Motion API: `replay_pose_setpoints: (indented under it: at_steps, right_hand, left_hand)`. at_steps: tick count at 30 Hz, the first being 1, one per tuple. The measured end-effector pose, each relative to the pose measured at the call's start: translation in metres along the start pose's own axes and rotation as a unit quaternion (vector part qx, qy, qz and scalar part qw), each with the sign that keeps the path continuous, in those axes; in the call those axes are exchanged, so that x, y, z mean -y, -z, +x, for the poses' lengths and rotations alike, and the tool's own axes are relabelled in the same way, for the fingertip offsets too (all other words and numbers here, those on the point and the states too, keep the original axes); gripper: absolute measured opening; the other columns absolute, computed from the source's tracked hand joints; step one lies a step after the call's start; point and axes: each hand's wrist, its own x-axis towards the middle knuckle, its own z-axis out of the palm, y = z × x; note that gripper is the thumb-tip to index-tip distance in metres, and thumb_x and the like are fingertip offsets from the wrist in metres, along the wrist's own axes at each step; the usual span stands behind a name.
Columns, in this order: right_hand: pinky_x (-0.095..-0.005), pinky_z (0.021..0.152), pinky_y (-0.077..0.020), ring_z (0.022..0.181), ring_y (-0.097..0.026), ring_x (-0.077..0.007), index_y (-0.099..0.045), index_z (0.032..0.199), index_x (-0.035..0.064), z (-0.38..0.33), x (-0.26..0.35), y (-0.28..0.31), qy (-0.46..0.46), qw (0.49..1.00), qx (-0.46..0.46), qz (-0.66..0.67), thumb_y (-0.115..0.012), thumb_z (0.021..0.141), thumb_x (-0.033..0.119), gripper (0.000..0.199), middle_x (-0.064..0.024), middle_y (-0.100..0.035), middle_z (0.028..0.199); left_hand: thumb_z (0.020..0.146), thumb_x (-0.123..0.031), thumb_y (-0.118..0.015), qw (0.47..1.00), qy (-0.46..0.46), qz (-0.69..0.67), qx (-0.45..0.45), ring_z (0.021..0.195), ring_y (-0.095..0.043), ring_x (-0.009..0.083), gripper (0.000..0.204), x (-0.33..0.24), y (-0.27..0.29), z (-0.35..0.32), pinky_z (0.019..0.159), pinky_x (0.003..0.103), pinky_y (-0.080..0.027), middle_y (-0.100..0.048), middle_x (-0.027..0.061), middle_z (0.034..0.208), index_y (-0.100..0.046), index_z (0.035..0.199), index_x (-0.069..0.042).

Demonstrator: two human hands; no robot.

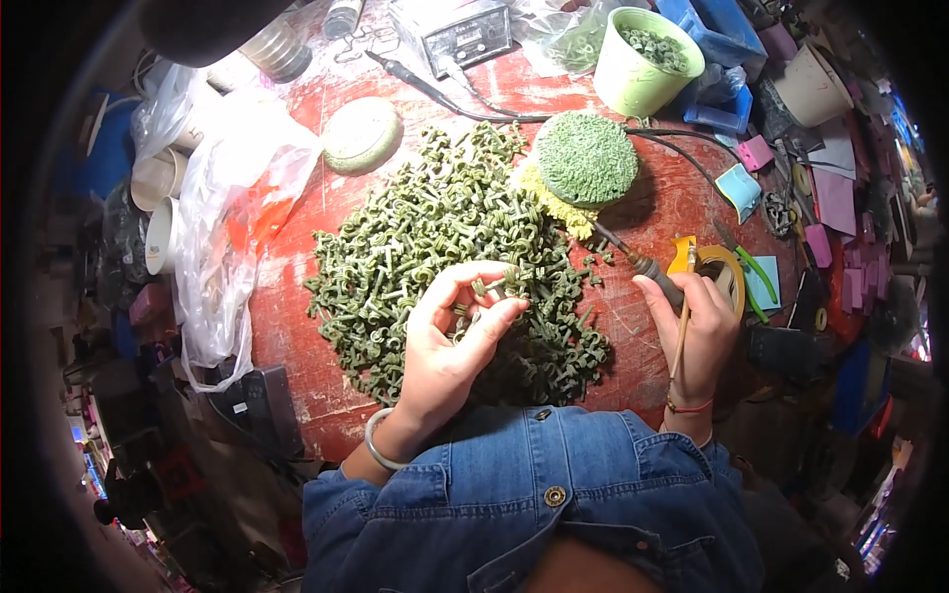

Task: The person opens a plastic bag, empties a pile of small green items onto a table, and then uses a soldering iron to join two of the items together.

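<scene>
A big heap of small green knotted pieces [435,237] covers the middle of a red worn table [657,212]. My left hand [450,341] is raised over the heap's near edge and pinches one green piece [491,287] between thumb and fingertips. A pale bangle sits on that wrist. My right hand [697,331] rests at the table's right edge, gripping a dark pen-like tool [647,269] with a cable, plus a thin wooden stick [682,331]. The tool's tip points toward the heap.
A round green textured dome [586,158] lies on yellow sponge behind the heap. A pale green cup [643,64] holds more green pieces. A grey box unit [452,35], a flat round green lid [362,133], plastic bags [232,217], a tape roll [727,277] and coloured paper bits [835,198] surround the table.
</scene>
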Motion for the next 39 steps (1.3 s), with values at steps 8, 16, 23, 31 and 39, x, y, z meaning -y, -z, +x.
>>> replay_pose_setpoints:
  at_steps: [8, 16, 23, 31, 39]
  right_hand:
    - [-0.0375, 0.061, -0.0474, 0.067, -0.063, -0.0311, -0.069, 0.087, 0.0017, -0.002, 0.006, 0.0, -0.012, 0.998, 0.038, -0.044, -0.088, 0.079, 0.016, 0.025, -0.0129, -0.065, 0.076]
    - [-0.0356, 0.056, -0.0467, 0.062, -0.062, -0.0262, -0.068, 0.091, 0.0024, 0.0, 0.002, -0.003, -0.004, 0.999, -0.016, 0.03, -0.086, 0.081, 0.014, 0.024, -0.0115, -0.065, 0.077]
    - [-0.031, 0.055, -0.0486, 0.06, -0.064, -0.0171, -0.063, 0.094, 0.0042, 0.001, 0.026, -0.023, -0.061, 0.967, 0.094, 0.229, -0.085, 0.078, 0.006, 0.026, -0.0078, -0.067, 0.076]
    - [-0.0387, 0.065, -0.052, 0.072, -0.066, -0.0333, -0.059, 0.095, 0.0037, 0.009, 0.055, -0.054, -0.002, 0.954, 0.121, 0.273, -0.081, 0.078, 0.003, 0.027, -0.0128, -0.064, 0.078]
    - [-0.028, 0.055, -0.0473, 0.061, -0.06, -0.0108, -0.06, 0.095, 0.0049, 0.003, 0.05, -0.048, -0.054, 0.941, 0.103, 0.317, -0.079, 0.082, 0.003, 0.023, -0.0038, -0.064, 0.072]
  left_hand:
    - [0.098, -0.005, -0.065, 0.996, 0.037, -0.081, 0.02, 0.062, -0.045, -0.0008, 0.037, -0.003, -0.001, 0.0, 0.055, 0.016, -0.037, -0.052, -0.0068, 0.078, -0.059, 0.135, -0.007]
    - [0.097, -0.009, -0.064, 0.992, 0.069, -0.104, 0.001, 0.059, -0.043, 0.0001, 0.041, -0.002, 0.002, 0.001, 0.054, 0.015, -0.033, -0.056, -0.0041, 0.079, -0.058, 0.137, -0.007]
    - [0.096, -0.007, -0.065, 0.973, 0.049, -0.217, 0.064, 0.059, -0.052, 0.0075, 0.014, 0.006, 0.008, 0.006, 0.045, 0.017, -0.029, -0.06, 0.0035, 0.082, -0.056, 0.107, -0.008]
    - [0.098, -0.011, -0.068, 0.987, 0.061, -0.141, 0.052, 0.059, -0.055, 0.0065, 0.015, 0.004, 0.008, 0.003, 0.046, 0.017, -0.03, -0.058, 0.0018, 0.079, -0.055, 0.105, -0.008]
    - [0.098, -0.009, -0.069, 0.995, 0.028, -0.089, 0.023, 0.066, -0.054, 0.0044, 0.013, 0.003, 0.002, 0.003, 0.052, 0.017, -0.037, -0.059, -0.001, 0.088, -0.059, 0.105, -0.007]
